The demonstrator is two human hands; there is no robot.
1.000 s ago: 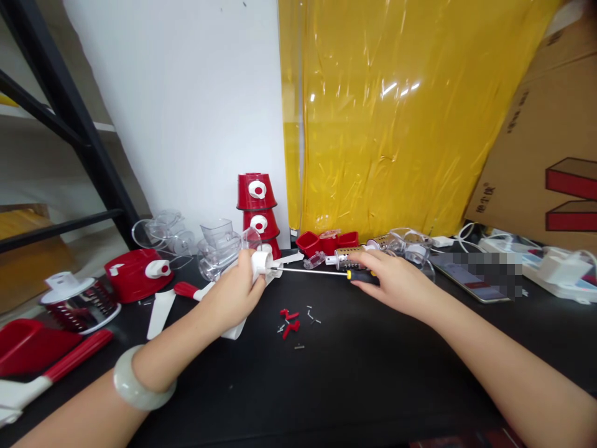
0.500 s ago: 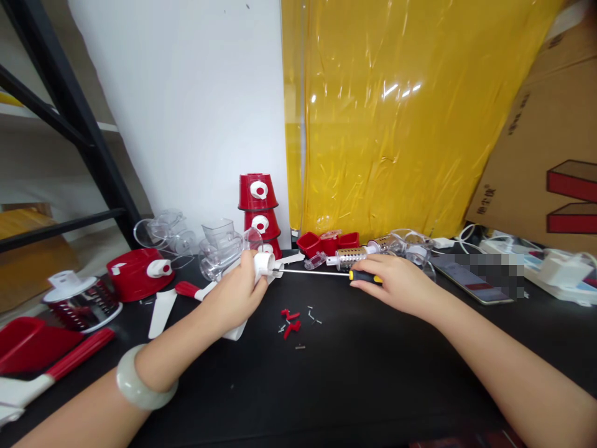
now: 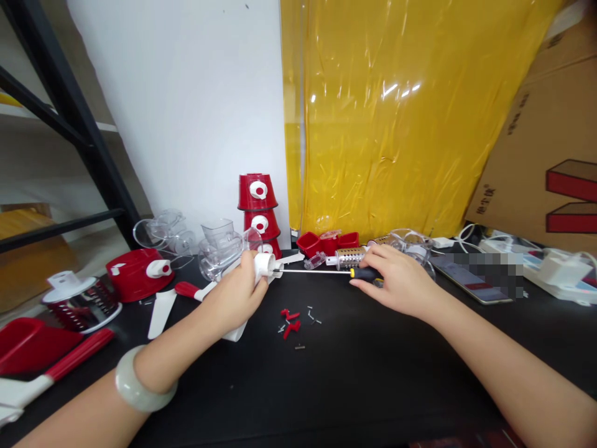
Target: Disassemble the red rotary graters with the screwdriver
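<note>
My left hand point(image 3: 240, 292) is wrapped round a white plastic part point(image 3: 263, 265) whose round opening faces right. My right hand point(image 3: 392, 277) grips the black and yellow handle of a screwdriver point(image 3: 321, 272). Its long shaft lies level, and the tip reaches into the opening of the white part; the very end is hidden. Below the shaft, small red pieces point(image 3: 291, 328) and several tiny screws point(image 3: 313, 316) lie on the black table point(image 3: 354, 379).
Stacked red bases point(image 3: 258, 191) stand at the back, beside clear plastic parts point(image 3: 219, 249). Metal grater drums point(image 3: 349, 257) and red pieces lie behind the screwdriver. A red base point(image 3: 140, 275) and drum point(image 3: 81, 302) are left; a phone point(image 3: 473, 280) and power strip point(image 3: 555, 274) are right.
The fingers of my right hand have shifted slightly on the screwdriver handle, which looks turned, with less yellow showing. My left hand and the white part have stayed in place.
</note>
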